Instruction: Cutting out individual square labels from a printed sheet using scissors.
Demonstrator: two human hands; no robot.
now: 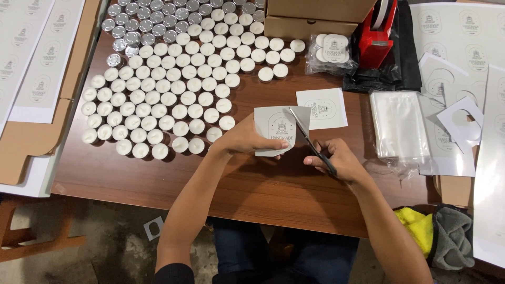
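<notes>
1. The step in hand looks like trimming a printed label: the left hand pinches a grey label sheet between thumb and closed fingers, holding it just above the counter, near the front edge.
2. The right hand is closed around the handles of a pair of scissors, whose blades point up and left into the right edge of the sheet, partly through it.
3. The sheet's lower edge already curves round, so by my judgement the cut is partway along the round outline of the printed emblem.
4. Going on with the cut would call for turning the sheet with the left hand while the blades follow the curve, keeping the thumb away from the blades.
5. Just behind the blades lies a second square label, flat on the counter and apart from the one held.
6. To the left, a wide field of white tealight candles sits in rows, the nearest ones close to the left wrist; a sweep of the forearm could knock them.
7. Further back stand a red tape dispenser, a small bag of candles and cardboard boxes.
8. To the right lie a stack of clear plastic bags and cut label sheets.
</notes>
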